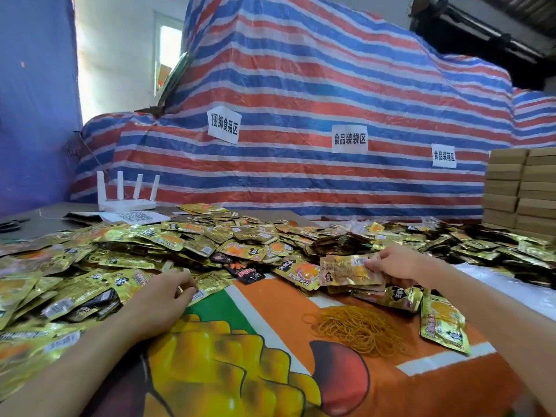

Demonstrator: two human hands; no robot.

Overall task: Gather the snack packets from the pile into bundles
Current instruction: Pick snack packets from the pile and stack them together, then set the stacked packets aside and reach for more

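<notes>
A wide pile of gold foil snack packets (pixel 186 242) covers the table from left to right, with a few black packets (pixel 243 270) among them. My right hand (pixel 394 266) holds a stack of gold packets (pixel 346 270) just above the pile's front edge. My left hand (pixel 168 293) rests on the pile's near left side, its fingertips pinching the edge of one gold packet (pixel 207 285). A heap of tan rubber bands (pixel 358 329) lies on the cloth in front of my right hand. One loose gold packet (pixel 443 325) lies to the right of the bands.
A printed orange, green and yellow cloth (pixel 270 371) covers the near table. A white router (pixel 126 194) and a sheet with a QR code (pixel 135 217) sit at the back left. Stacked cardboard boxes (pixel 523 188) stand at the back right. A striped tarpaulin (pixel 301 100) with paper labels rises behind.
</notes>
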